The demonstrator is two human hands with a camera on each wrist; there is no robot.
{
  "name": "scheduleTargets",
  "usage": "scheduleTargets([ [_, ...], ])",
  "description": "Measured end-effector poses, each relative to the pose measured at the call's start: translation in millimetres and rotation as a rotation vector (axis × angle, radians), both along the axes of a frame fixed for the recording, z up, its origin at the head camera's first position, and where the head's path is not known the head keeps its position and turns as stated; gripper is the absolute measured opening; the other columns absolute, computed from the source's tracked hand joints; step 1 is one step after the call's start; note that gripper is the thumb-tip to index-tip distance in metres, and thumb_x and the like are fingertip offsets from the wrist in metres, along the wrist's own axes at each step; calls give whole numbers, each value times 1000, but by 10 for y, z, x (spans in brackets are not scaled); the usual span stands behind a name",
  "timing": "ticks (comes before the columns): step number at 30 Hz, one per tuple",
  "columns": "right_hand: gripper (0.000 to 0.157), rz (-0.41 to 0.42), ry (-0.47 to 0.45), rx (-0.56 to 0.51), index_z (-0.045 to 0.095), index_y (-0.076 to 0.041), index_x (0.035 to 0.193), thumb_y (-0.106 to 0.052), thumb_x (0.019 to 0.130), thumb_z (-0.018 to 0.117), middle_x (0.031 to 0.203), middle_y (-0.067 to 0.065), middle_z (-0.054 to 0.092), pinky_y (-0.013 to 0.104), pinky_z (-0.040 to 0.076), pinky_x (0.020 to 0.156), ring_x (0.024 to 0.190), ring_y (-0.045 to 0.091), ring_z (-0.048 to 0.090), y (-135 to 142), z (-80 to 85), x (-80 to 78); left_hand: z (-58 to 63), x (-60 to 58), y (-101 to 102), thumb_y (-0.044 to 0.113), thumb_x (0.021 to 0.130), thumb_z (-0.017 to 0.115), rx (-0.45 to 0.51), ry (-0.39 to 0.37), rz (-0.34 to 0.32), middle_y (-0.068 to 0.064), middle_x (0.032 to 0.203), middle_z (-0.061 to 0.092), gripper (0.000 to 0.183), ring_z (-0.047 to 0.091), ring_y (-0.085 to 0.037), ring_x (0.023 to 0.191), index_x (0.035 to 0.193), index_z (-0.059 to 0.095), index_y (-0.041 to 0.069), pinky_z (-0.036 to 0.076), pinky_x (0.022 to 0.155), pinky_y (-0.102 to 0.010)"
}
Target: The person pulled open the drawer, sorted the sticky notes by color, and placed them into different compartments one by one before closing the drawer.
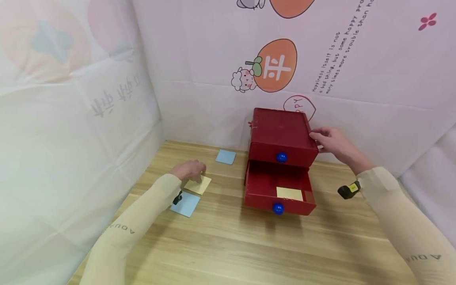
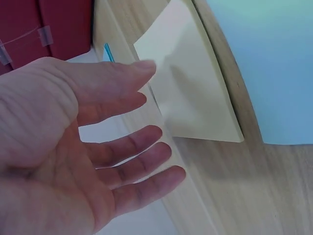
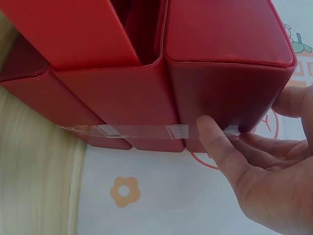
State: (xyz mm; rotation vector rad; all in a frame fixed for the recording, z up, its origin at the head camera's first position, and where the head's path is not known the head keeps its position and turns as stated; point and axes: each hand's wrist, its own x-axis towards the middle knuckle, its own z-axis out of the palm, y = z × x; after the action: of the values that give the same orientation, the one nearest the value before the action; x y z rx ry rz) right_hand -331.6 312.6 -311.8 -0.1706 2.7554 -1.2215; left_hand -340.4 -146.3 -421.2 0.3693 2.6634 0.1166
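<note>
My left hand [image 1: 189,170] hovers over a pale yellow sticky-note pad [image 1: 200,187] on the table. In the left wrist view its fingers [image 2: 132,149] are loosely bent, with nothing held between them and the thumb, and the yellow pad [image 2: 200,98] lies just past the fingertips. A light blue sticky-note pad [image 1: 186,205] sits nearer the left wrist. On the right, my right hand [image 1: 333,143] grips the upper rear corner of a red drawer box [image 1: 279,126]. Fingers [image 3: 222,149] press its side wall while others curl behind it.
A drawer [image 1: 279,202] with a blue knob is pulled out below the closed top one; a yellow sticky-note pad [image 1: 289,193] lies in it. Another blue pad [image 1: 226,156] is left of the box. White printed cloth [image 1: 199,99] walls the table's back and sides.
</note>
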Motion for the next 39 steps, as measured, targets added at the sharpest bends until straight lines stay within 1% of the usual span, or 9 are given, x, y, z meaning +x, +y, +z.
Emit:
scheduleTargets([
  [9, 63, -10, -28, -21, 36, 3, 147, -43, 103, 43, 139, 26, 48, 27, 61, 79, 103, 17, 61, -3, 4, 5, -28, 6, -9, 17, 85, 72, -13, -33, 40, -11, 147, 46, 47, 52, -35, 124, 129, 58, 21, 46, 97, -61],
  [15, 64, 7, -44, -37, 33, 4, 147, -41, 103, 44, 139, 27, 48, 28, 61, 80, 101, 15, 61, -25, 36, 23, -38, 0, -12, 12, 84, 72, -19, -30, 68, -12, 138, 50, 43, 55, -30, 109, 124, 58, 20, 50, 90, -54],
  [19, 64, 25, -52, -31, 33, 4, 147, -41, 103, 44, 139, 27, 48, 30, 60, 83, 106, 22, 61, -43, 64, 34, -38, -11, -28, 16, 84, 74, -22, -38, 91, -16, 145, 45, 41, 54, -33, 115, 122, 57, 17, 50, 93, -56],
  [23, 65, 35, -61, -24, 32, 3, 148, -42, 103, 44, 139, 27, 48, 34, 60, 86, 111, 27, 59, -39, 66, 39, -33, -21, -60, 20, 83, 77, -4, -49, 118, -19, 151, 38, 51, 50, -38, 127, 128, 52, 13, 46, 99, -61],
  [27, 65, 37, -67, -41, 31, 4, 148, -41, 103, 43, 140, 28, 47, 33, 60, 87, 110, 25, 60, -29, 52, 41, -33, -54, -90, 21, 82, 79, 30, -55, 112, -19, 144, 47, 60, 50, -39, 129, 132, 48, 9, 46, 101, -60],
  [30, 64, 35, -69, -57, 31, 5, 148, -39, 104, 43, 141, 28, 46, 30, 60, 86, 105, 17, 61, -24, 42, 37, -37, -82, -109, 22, 82, 79, 51, -63, 104, -16, 133, 57, 60, 55, -35, 123, 131, 48, 8, 49, 98, -56],
  [33, 63, 33, -72, -63, 31, 5, 148, -38, 104, 43, 142, 27, 45, 29, 60, 85, 103, 14, 61, -18, 37, 32, -46, -102, -124, 19, 85, 76, 64, -63, 93, -11, 121, 61, 47, 59, -29, 111, 124, 51, 9, 52, 93, -51],
  [37, 64, 33, -68, -54, 31, 5, 148, -39, 104, 43, 141, 27, 46, 29, 60, 85, 104, 17, 61, -10, 25, 33, -65, -120, -145, 6, 90, 63, 101, -23, 53, -10, 115, 63, 27, 58, -23, 95, 117, 59, 8, 54, 84, -41],
  [39, 65, 32, -60, -48, 32, 5, 148, -40, 104, 43, 140, 27, 47, 29, 60, 84, 104, 16, 61, -2, 13, 33, -65, -128, -158, 1, 90, 58, 132, -1, 33, -12, 118, 64, 28, 58, -20, 91, 118, 62, 4, 54, 82, -35],
])
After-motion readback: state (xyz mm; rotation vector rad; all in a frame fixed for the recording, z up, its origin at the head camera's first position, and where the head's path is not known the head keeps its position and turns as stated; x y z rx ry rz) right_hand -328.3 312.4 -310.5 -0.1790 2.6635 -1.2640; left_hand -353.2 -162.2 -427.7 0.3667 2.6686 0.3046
